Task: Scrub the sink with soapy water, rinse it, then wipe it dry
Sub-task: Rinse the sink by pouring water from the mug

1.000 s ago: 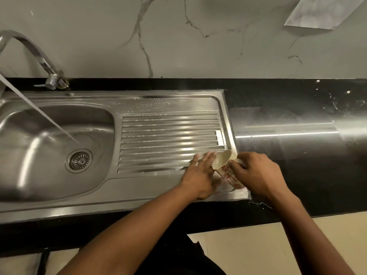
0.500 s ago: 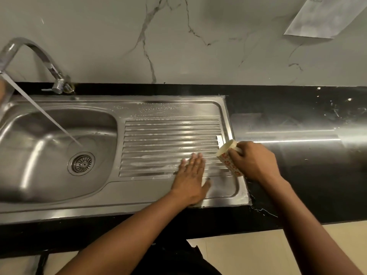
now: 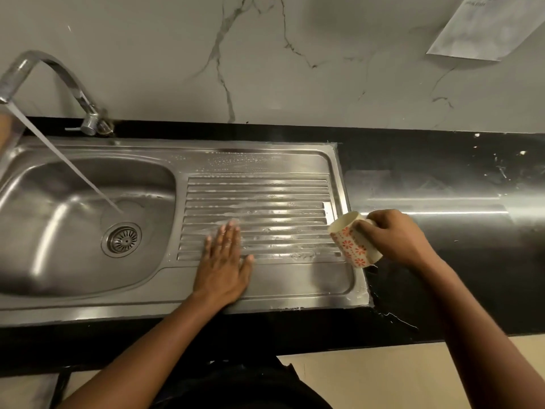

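- While the head view looks down along the counter (image 3: 442,278), my left hand (image 3: 224,267) lies flat on the sink (image 3: 88,305), palm down on the ridged drainboard (image 3: 265,196).
- Left-hand fingers: straight and held close together, tips on the wet ridges near the drainboard's left end; the thumb stands out to the right.
- My right hand (image 3: 395,237) holds a mug (image 3: 354,243), cream with red flower prints.
- Right-hand fingers: curled round the mug from its right side. The handle is hidden under the hand.
- Mug position: tilted, mouth toward the upper left, over the sink's right rim where steel meets black counter. Whether its base touches the rim cannot be told.
- Sink position: set into the counter at left and centre, with the bowl on the left and the drainboard on the right.
- Drainboard surface: water streaks and droplets show across the ridges and along the back ledge.
- The tap (image 3: 59,72) curves over the bowl from the back ledge; a stream of water (image 3: 67,163) falls from its spout and lands just behind the drain (image 3: 124,239).
- Behind the counter stands a marbled wall (image 3: 324,84), with a sheet of paper (image 3: 486,28) on it at upper right.
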The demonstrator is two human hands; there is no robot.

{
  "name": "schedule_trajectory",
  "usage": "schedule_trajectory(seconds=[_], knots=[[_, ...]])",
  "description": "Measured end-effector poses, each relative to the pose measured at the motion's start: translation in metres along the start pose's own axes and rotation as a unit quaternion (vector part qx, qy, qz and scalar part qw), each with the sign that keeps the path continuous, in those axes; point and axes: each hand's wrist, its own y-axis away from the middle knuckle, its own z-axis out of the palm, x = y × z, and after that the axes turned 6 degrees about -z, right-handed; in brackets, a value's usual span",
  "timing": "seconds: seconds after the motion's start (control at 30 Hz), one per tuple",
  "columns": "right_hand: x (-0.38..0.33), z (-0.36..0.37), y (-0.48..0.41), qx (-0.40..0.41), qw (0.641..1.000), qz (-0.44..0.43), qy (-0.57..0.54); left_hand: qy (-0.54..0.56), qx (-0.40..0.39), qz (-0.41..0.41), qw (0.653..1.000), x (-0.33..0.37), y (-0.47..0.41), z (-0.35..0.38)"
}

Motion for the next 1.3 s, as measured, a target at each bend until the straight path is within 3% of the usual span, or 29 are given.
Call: schedule_trajectory(seconds=[0.13,0.3,0.47,0.67,0.8,0.93,1.1,1.3], knots=[[-0.007,0.002,-0.009,0.038,0.998,0.030,0.041,0.017,-0.017,-0.047,0.999,0.005,0.001,-0.003],[-0.060,0.027,-0.014,0.038,0.990,-0.059,0.119,-0.002,-0.030,0.096,0.995,0.082,-0.024,0.008],[-0.106,0.055,-0.009,0.005,0.968,-0.161,0.192,-0.028,-0.047,0.145,0.988,0.093,-0.033,0.021],[-0.086,0.057,-0.001,0.004,0.989,-0.116,0.087,0.016,0.028,0.002,0.999,-0.006,-0.008,0.001],[-0.057,0.049,0.002,-0.007,0.998,-0.063,0.018,0.001,0.011,-0.059,0.998,-0.065,0.009,-0.010],[-0.047,0.048,0.006,0.012,0.999,-0.041,0.009,0.025,-0.032,-0.133,0.990,-0.058,0.012,-0.015],[-0.065,0.056,0.007,0.024,0.998,-0.055,0.033,-0.004,-0.072,0.057,0.996,0.007,0.014,-0.005],[-0.113,0.071,-0.001,0.030,0.992,-0.099,0.066,0.002,-0.049,0.098,0.994,0.048,-0.013,-0.010]])
